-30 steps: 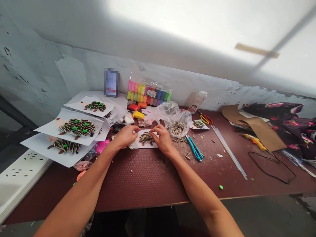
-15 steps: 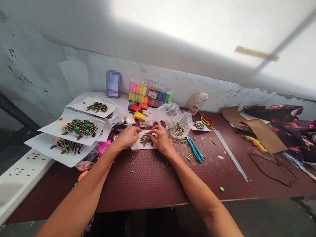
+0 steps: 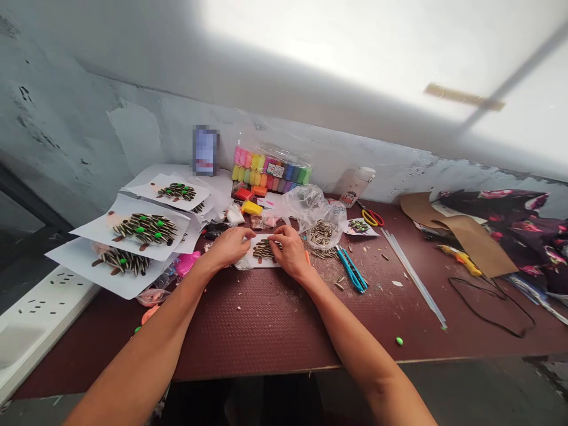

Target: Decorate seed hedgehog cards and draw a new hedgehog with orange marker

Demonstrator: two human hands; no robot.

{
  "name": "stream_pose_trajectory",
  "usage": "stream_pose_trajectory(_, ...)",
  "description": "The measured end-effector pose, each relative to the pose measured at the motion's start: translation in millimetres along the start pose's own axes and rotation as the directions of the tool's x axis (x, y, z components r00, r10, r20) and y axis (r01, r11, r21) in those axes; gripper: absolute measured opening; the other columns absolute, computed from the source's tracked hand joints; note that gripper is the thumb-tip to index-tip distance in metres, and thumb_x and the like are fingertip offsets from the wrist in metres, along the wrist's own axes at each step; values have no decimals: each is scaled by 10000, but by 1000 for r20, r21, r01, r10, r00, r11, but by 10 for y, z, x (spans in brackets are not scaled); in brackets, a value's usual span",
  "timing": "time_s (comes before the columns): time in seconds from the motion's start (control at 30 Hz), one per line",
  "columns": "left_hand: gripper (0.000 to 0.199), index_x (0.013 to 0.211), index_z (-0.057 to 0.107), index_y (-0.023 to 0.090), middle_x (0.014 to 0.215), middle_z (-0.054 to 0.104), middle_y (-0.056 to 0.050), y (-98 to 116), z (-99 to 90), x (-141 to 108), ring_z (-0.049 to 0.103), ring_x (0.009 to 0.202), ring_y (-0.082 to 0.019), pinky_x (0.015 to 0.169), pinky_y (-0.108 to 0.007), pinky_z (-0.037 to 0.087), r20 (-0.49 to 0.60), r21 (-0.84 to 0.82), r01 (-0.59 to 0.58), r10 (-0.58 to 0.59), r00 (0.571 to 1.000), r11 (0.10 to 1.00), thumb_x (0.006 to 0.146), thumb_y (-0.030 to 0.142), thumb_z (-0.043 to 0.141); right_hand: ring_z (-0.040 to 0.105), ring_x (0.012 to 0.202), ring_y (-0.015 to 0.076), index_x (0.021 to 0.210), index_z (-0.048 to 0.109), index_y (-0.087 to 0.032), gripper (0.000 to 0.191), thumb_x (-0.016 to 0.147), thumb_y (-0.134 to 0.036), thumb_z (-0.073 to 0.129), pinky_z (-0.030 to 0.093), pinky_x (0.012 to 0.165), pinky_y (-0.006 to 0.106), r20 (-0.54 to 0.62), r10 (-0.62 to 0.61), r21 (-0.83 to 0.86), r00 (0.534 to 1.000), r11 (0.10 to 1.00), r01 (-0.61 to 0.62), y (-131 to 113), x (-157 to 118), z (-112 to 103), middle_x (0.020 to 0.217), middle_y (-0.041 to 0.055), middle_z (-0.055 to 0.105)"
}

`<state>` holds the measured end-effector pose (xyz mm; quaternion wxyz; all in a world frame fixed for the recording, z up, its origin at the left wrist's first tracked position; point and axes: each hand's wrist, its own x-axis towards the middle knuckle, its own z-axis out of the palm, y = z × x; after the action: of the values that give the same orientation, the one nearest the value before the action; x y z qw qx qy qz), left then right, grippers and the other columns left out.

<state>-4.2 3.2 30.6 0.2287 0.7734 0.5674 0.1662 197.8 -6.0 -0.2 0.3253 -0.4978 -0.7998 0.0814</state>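
A white card lies on the table in front of me, with rows of striped sunflower seeds set on it in a hedgehog shape. At the card's upper left is my left hand, its thumb and fingertips drawn together; whatever they hold is too small to tell. My right hand covers the right part of the card. Its fingers pinch close over the seeds, hiding what is between them. Loose sunflower seeds fill a clear plastic bag to the right, and some have spilled beside a blue utility knife.
Finished-looking hedgehog cards are stacked at left near a white power strip. Behind are coloured clay packs, a phone and a white bottle. Rightward lie scissors, glue sticks and a yellow glue gun.
Both hands stay over the card, with only a slight shift of the right fingers. The whole view has moved a few pixels.
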Motion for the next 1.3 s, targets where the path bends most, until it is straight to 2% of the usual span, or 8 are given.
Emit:
stream_pose_trajectory(0.2, 431, 1212, 749, 176, 1267, 740, -109, 47, -28, -16, 664, 1203, -286, 1034, -343, 492, 24, 39, 32, -33, 999, 999, 863, 155, 496, 595, 1016, 237, 1051, 799, -179, 341, 844, -52, 559, 498, 926, 377, 23, -12, -36, 1000, 999, 13, -17, -26, -16, 1081, 111, 658)
stream_pose_trajectory(0.37, 448, 1233, 739, 145, 1279, 732, -124, 75, -47, -17, 655, 1219, -289, 1044, -353, 491, 45, 60, 35, -38, 998, 998, 864, 141, 486, 586, 1036, 233, 1025, 805, -190, 371, 827, -39, 531, 492, 946, 379, 45, -24, -43, 999, 999, 26, 0, -37, -18, 1097, 107, 649)
stream_pose_trajectory(0.6, 429, 1177, 766, 162, 1226, 754, -128, 50, -18, -14, 683, 1169, -302, 1008, -372, 507, 1, 10, 21, -21, 1000, 1000, 840, 140, 503, 583, 1027, 222, 1046, 800, -205, 403, 829, -29, 510, 492, 936, 371, 40, -40, -16, 998, 999, 40, 0, -46, -34, 1095, 97, 643)
stream_pose_trajectory(0.7, 406, 1139, 776, 147, 1176, 770, -135, 39, -7, -3, 701, 1114, -301, 983, -377, 513, -37, -38, 11, -12, 999, 999, 832, 148, 510, 585, 1031, 229, 1042, 799, -184, 380, 836, -37, 515, 489, 944, 378, 49, -29, -17, 998, 999, 30, -8, -49, -43, 1092, 108, 641)
stream_pose_trajectory(0.9, 344, 1037, 790, 151, 1003, 799, -105, 3, -3, 36, 723, 962, -254, 906, -352, 525, -181, -249, -45, -1, 984, 967, 838, 230, 521, 588, 1038, 235, 1030, 801, -178, 355, 840, -43, 533, 490, 953, 390, 52, -29, -8, 998, 1000, 29, -9, -53, -47, 1093, 114, 640)
stream_pose_trajectory(1.03, 343, 1012, 785, 157, 843, 788, -73, -4, -4, 37, 712, 817, -231, 794, -331, 525, -170, -312, -48, -6, 985, 949, 813, 251, 523, 591, 1039, 235, 1042, 798, -174, 361, 848, -42, 524, 490, 951, 388, 59, -28, -3, 998, 1000, 28, -9, -52, -43, 1093, 114, 640)
stream_pose_trajectory(1.3, 349, 964, 783, 163, 810, 773, -63, 31, -9, 21, 685, 769, -230, 754, -328, 491, -161, -301, -39, -10, 987, 953, 784, 281, 509, 591, 1008, 229, 1065, 788, -187, 392, 821, -27, 528, 494, 923, 376, 44, -25, 25, 999, 999, 24, -18, -54, -57, 1068, 105, 636)
